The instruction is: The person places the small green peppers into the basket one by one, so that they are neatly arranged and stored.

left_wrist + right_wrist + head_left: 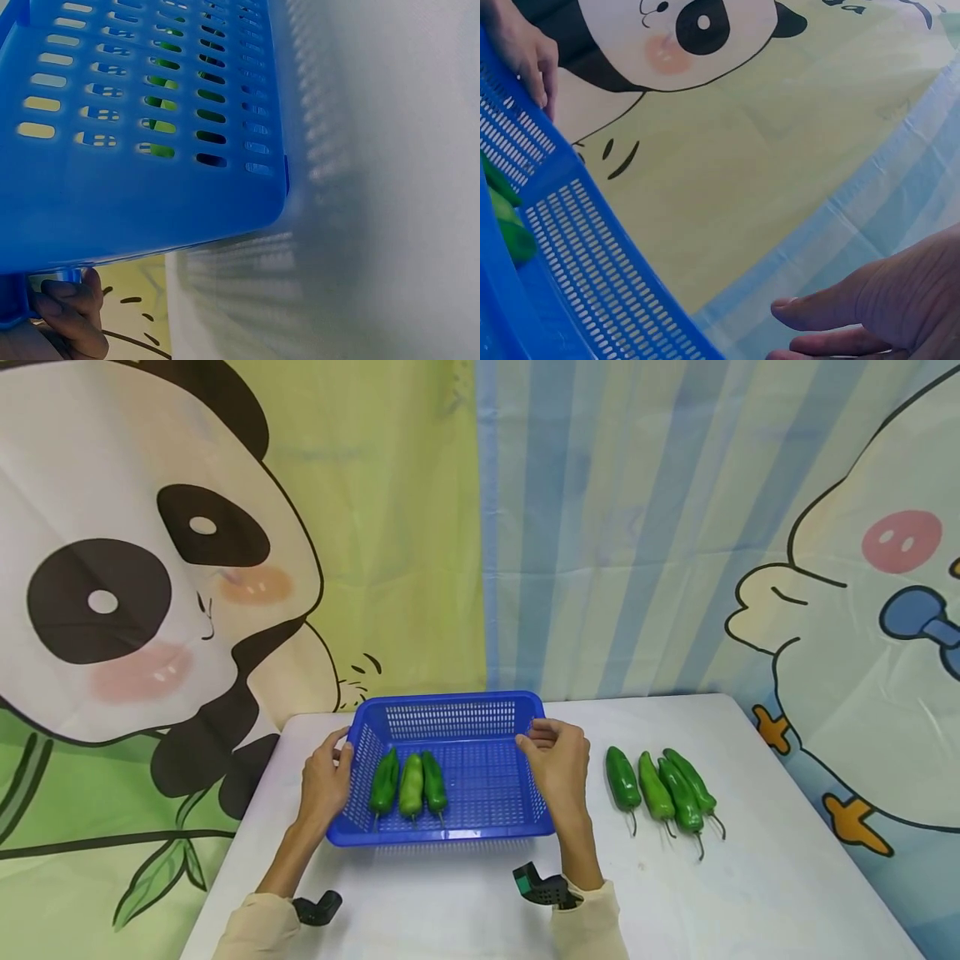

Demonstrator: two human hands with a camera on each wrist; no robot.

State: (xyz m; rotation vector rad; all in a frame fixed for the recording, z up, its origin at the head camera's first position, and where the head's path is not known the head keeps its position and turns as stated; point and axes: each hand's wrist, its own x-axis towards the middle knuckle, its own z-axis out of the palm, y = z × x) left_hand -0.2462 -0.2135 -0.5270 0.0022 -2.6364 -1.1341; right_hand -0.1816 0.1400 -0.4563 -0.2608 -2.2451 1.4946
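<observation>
A blue plastic basket (487,837) with slotted walls holds three green peppers (412,787) lying side by side near its left wall. My left hand (327,781) grips the basket's left end, its fingers curled at the rim; the left wrist view shows these fingers (75,311) beside the handle. Over the right end of the basket hovers my right hand (561,764), thumb and fingers loosely bent. In the right wrist view a gap shows between the right thumb (821,309) and the basket rim, and nothing is held.
Several more green peppers (678,797) lie on the white table (780,877), right of the basket, stems toward the front. Behind the table hangs a printed curtain (405,527) with a panda and stripes. A black wrist device (543,887) is strapped near each sleeve.
</observation>
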